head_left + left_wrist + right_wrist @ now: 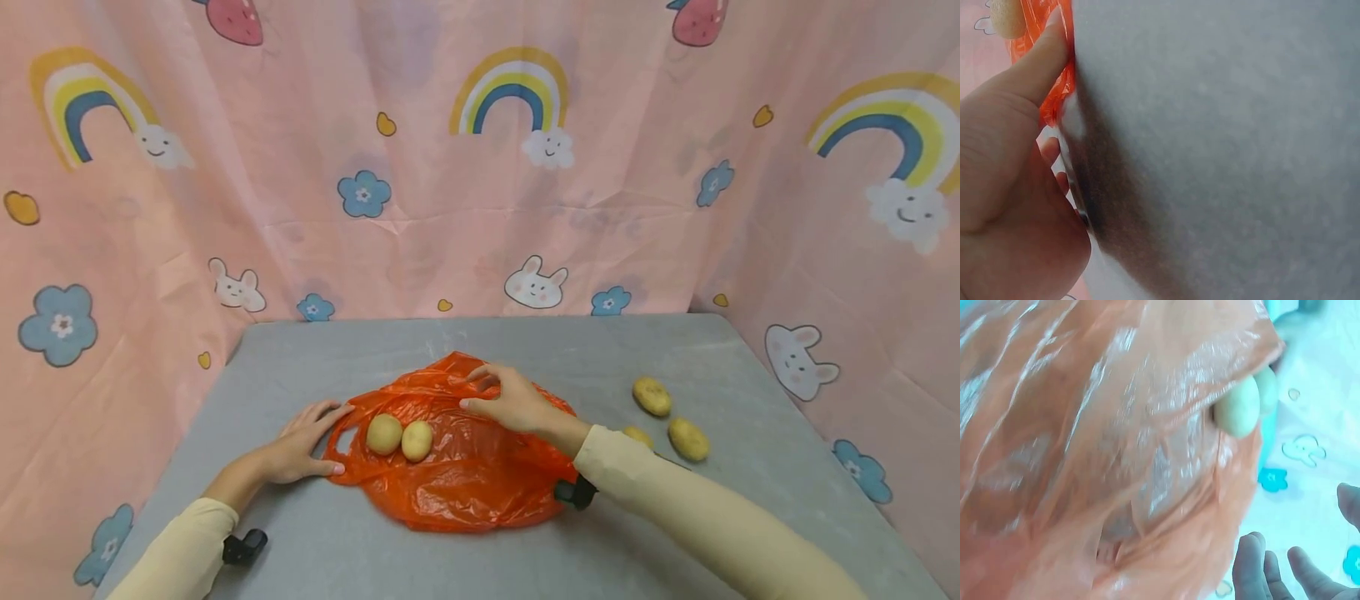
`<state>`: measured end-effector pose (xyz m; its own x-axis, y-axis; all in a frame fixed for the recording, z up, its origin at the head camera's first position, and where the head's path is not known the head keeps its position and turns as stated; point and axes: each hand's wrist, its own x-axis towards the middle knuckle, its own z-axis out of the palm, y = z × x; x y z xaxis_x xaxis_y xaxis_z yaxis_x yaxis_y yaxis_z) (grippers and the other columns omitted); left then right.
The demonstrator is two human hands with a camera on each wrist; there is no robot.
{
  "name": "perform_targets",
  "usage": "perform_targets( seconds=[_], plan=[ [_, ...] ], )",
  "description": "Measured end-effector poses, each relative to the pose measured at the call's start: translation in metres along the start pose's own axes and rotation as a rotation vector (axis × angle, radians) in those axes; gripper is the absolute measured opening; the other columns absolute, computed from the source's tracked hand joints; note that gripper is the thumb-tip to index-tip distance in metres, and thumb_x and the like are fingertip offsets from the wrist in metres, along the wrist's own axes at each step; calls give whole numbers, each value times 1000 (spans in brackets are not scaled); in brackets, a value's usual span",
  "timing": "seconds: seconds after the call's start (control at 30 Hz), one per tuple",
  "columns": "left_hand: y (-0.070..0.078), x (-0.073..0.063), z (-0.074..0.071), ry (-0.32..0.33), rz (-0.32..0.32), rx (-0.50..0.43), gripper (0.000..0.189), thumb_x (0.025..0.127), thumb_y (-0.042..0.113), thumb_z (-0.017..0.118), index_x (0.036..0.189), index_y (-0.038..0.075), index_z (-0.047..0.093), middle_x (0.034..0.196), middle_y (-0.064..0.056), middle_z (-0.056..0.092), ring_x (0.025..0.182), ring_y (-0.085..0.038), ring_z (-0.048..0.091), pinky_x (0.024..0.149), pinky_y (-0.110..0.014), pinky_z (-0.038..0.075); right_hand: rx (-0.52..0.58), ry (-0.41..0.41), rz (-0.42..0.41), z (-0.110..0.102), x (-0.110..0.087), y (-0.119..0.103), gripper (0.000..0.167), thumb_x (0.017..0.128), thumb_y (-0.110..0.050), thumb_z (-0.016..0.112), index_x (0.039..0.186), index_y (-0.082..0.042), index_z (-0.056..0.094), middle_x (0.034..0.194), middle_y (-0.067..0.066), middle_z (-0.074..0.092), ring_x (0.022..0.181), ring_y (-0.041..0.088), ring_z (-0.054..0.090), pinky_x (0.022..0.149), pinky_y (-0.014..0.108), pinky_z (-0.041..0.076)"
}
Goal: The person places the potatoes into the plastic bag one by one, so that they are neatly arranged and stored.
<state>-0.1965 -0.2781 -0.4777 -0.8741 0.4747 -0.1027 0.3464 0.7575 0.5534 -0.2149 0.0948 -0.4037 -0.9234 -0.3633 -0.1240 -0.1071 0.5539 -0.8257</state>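
Observation:
An orange plastic bag [465, 492] lies spread on the table, with two potatoes [385, 434] side by side at its left part, near the handle hole. My left hand [296, 446] rests at the bag's left edge, thumb and forefinger spread apart and touching the plastic. In the left wrist view the thumb [1041, 59] lies along the orange film. Over the bag's upper middle hovers my right hand [517, 402], its fingers loosely bent and nothing in them. The right wrist view shows its fingers [1249, 569] apart from the potatoes [1238, 407].
To the right on the grey table [315, 542] lie two potatoes [688, 439], and another potato [637, 435] is partly hidden by the right forearm. A pink patterned curtain [420, 250] hangs behind the table and along both sides.

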Motion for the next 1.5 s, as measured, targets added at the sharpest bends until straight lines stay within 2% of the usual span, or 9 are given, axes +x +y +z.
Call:
perform_targets(
  seconds=[0.07, 0.27, 0.47, 0.67, 0.87, 1.03, 1.2, 1.33, 1.5],
  plan=[
    [-1, -1, -1, 4, 5, 4, 93, 84, 46, 79, 157, 10, 34, 157, -26, 29, 144, -55, 20, 110, -80, 15, 7, 4, -19, -6, 0, 3, 48, 97, -25, 70, 137, -4, 57, 135, 22, 57, 123, 38, 57, 92, 47, 54],
    [-11, -2, 4, 30, 21, 16, 94, 84, 52, 77, 158, 15, 33, 157, -24, 28, 144, -54, 20, 108, -80, 16, 22, 22, -55, -25, 0, 13, 45, 99, -24, 65, 135, 0, 57, 133, 25, 57, 129, 44, 53, 106, 58, 47],
    [-11, -1, 3, 35, 55, 12, 92, 84, 53, 76, 157, 16, 35, 154, -26, 31, 139, -55, 24, 104, -82, 19, 17, 16, -66, -45, -6, 28, 47, 99, -25, 66, 137, 1, 55, 132, 28, 57, 104, 41, 63, 79, 45, 57],
    [-5, 0, 3, 28, 44, 14, 92, 85, 52, 76, 157, 14, 35, 156, -26, 28, 141, -55, 23, 105, -81, 18, 28, 41, -62, -64, -12, 45, 46, 99, -22, 66, 137, 0, 55, 132, 29, 57, 98, 39, 65, 80, 46, 58],
    [1, -1, -2, -20, -20, 20, 93, 85, 48, 77, 158, 11, 32, 160, -27, 26, 145, -55, 20, 110, -80, 16, 42, 45, -65, -82, -18, 59, 48, 100, -22, 64, 139, 1, 52, 135, 30, 56, 105, 41, 65, 85, 48, 60],
    [1, -2, -3, 5, 18, 17, 92, 85, 47, 78, 157, 9, 34, 157, -27, 29, 143, -55, 23, 107, -80, 18, 4, 75, -46, -97, -26, 70, 50, 101, -29, 63, 141, -1, 52, 136, 27, 57, 112, 43, 63, 90, 48, 59],
    [-3, -1, 0, 22, 40, 4, 94, 84, 53, 76, 157, 10, 35, 155, -26, 29, 141, -54, 22, 107, -80, 17, -36, 103, -28, -114, -33, 83, 51, 102, -32, 60, 142, -1, 51, 136, 27, 57, 115, 45, 62, 91, 50, 58],
    [-2, -2, 0, 15, 34, -4, 95, 84, 54, 76, 157, 11, 34, 155, -27, 28, 142, -55, 21, 107, -81, 15, -58, 124, -20, -127, -39, 90, 51, 103, -33, 58, 142, 0, 51, 136, 27, 57, 116, 45, 62, 90, 50, 58],
    [4, -2, -4, -3, 11, -10, 93, 85, 47, 78, 157, 8, 34, 157, -28, 27, 144, -55, 20, 108, -81, 15, -64, 134, -11, -144, -45, 96, 53, 105, -33, 55, 145, 1, 48, 139, 29, 56, 120, 46, 60, 87, 42, 59]
  ],
)
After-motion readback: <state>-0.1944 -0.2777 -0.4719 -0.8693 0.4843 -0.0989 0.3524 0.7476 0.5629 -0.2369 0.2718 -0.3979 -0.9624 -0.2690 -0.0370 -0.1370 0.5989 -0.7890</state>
